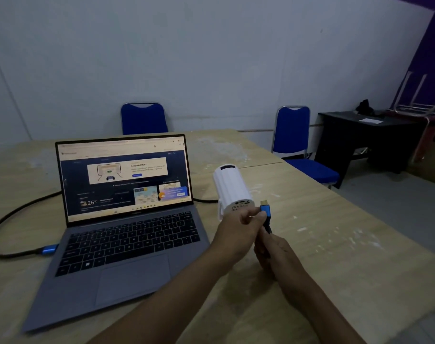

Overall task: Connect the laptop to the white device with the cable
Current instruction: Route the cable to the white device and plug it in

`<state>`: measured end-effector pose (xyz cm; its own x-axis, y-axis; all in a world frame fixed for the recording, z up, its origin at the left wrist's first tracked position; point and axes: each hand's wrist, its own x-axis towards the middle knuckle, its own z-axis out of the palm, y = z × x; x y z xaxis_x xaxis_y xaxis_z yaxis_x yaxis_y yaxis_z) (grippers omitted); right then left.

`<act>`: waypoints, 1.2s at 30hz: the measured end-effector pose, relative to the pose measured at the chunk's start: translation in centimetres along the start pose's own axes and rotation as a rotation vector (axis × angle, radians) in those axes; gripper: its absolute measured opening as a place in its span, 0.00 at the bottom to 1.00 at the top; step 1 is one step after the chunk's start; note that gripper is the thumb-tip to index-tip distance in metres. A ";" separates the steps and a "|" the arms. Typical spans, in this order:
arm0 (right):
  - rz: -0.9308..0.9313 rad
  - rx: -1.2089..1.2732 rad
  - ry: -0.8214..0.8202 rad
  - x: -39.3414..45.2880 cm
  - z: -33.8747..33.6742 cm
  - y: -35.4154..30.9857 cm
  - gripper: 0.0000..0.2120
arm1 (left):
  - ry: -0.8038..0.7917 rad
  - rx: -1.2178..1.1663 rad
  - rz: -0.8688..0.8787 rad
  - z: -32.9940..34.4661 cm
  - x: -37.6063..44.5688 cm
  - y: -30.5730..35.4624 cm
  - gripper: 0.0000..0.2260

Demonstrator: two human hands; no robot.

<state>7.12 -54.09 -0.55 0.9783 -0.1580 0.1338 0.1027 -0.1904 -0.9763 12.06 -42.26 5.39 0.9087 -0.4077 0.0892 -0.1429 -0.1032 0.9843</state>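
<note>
An open grey laptop (pixel 127 244) with a lit screen stands on the wooden table (pixel 335 256). A black cable (pixel 10 219) loops from a blue plug (pixel 49 249) at the laptop's left edge and passes behind the screen. The white device (pixel 232 187), a small cylinder, sits right of the laptop with its port face toward me. The cable's other blue plug (pixel 265 210) has a gold tip that points up, just right of that port face and apart from it. My left hand (pixel 236 229) pinches this plug. My right hand (pixel 273 254) grips the cable just below it.
Two blue chairs (pixel 143 119) (pixel 293 135) stand at the table's far side against a pale wall. A black desk (pixel 360 135) with an upturned chair frame on it stands at the far right. The table edge runs diagonally on the right.
</note>
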 end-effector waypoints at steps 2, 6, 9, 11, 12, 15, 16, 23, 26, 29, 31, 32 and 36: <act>-0.018 -0.052 0.042 0.2 0.4 0.3 0.29 | 0.000 -0.043 -0.016 0.3 0.2 -0.3 0.10; -0.180 -0.132 0.244 0.8 1.8 0.5 0.17 | 0.077 -0.060 -0.010 0.5 0.9 -0.7 0.05; -0.237 -0.259 0.473 1.9 3.1 -0.2 0.07 | 0.155 -0.075 -0.045 0.0 1.6 -0.9 0.07; -0.221 -0.316 0.541 2.5 4.0 -0.1 0.06 | 0.193 -0.065 -0.080 -0.3 1.9 -1.3 0.07; -0.213 -0.341 0.551 2.5 4.3 0.0 0.07 | 0.208 -0.060 -0.101 -0.3 1.9 -1.5 0.07; -0.230 -0.415 0.570 2.5 5.0 0.5 0.11 | 0.239 -0.052 -0.144 -0.5 2.0 -2.2 0.07; -0.241 -0.439 0.580 2.6 5.0 0.6 0.10 | 0.240 -0.047 -0.152 -0.6 2.1 -2.2 0.08; -0.218 -0.543 0.617 2.8 5.0 0.8 0.15 | 0.227 -0.045 -0.193 -0.4 2.6 -2.6 0.09; -0.208 -0.616 0.605 2.9 5.0 1.0 0.17 | 0.195 -0.030 -0.234 -0.6 3.2 -2.4 0.10; -0.212 -0.684 0.624 3.1 4.9 1.1 0.13 | 0.149 0.008 -0.261 -1.3 3.9 -2.1 0.13; -0.195 -0.691 0.633 3.3 4.7 1.2 0.12 | 0.172 0.077 -0.240 -2.0 4.5 -1.9 0.17; -0.179 -0.690 0.639 3.3 4.6 1.2 0.12 | 0.209 0.093 -0.222 -2.3 4.9 -1.7 0.17; -0.134 -0.677 0.631 3.6 4.6 1.2 0.13 | 0.318 0.086 -0.206 -3.4 7.7 -1.2 0.13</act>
<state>11.58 -50.39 -2.07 0.6668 -0.5533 0.4992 -0.1136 -0.7375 -0.6657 20.53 -42.21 5.38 0.9961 -0.0700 -0.0531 0.0352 -0.2351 0.9713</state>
